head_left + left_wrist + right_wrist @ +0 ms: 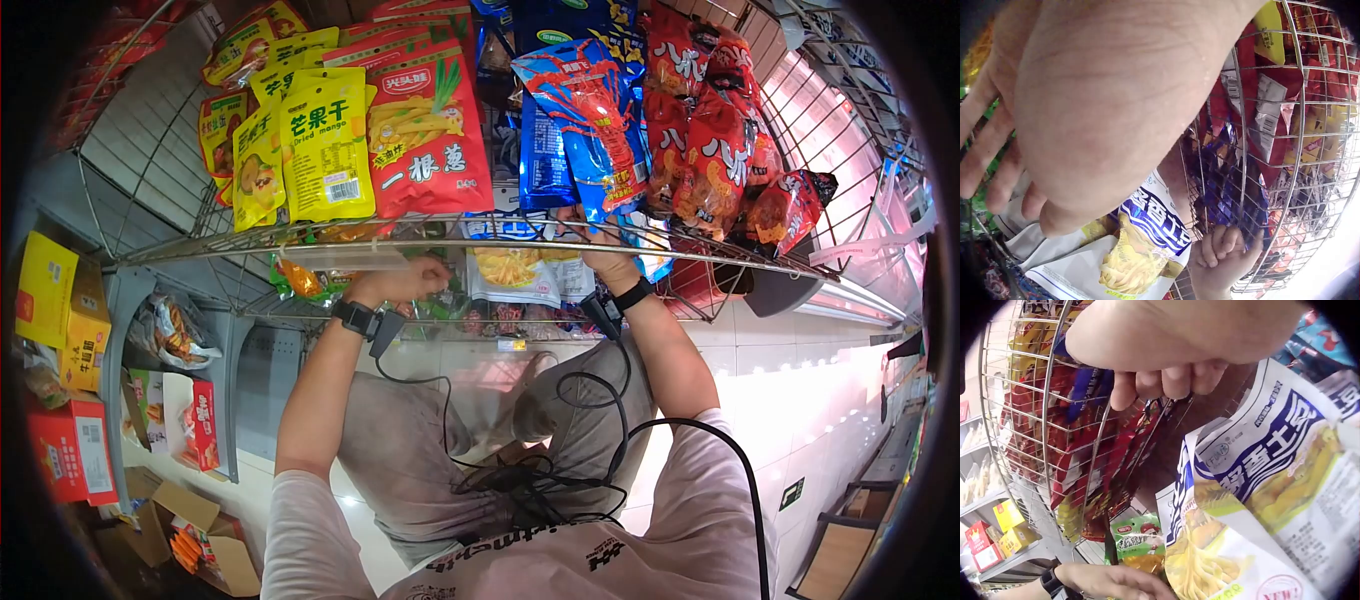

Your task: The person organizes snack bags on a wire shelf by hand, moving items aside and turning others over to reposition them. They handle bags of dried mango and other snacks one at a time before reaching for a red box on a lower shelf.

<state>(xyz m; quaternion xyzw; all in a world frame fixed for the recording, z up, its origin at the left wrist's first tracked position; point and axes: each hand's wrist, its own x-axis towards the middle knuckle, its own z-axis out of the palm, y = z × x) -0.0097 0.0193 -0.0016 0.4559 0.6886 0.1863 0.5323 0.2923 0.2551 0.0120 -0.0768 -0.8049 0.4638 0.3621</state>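
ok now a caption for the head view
Left hand and right hand at the front of a wire rack, bright snack bags above them.

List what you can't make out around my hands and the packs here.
- Right hand: whether its fingers grip anything; head view, the wire rim crosses them.
- Left hand: its fingertips; right wrist view, cut off by the lower edge.
- White snack bag: its upper part; left wrist view, behind the left palm.
- Dried mango pack: small print; head view, too small.
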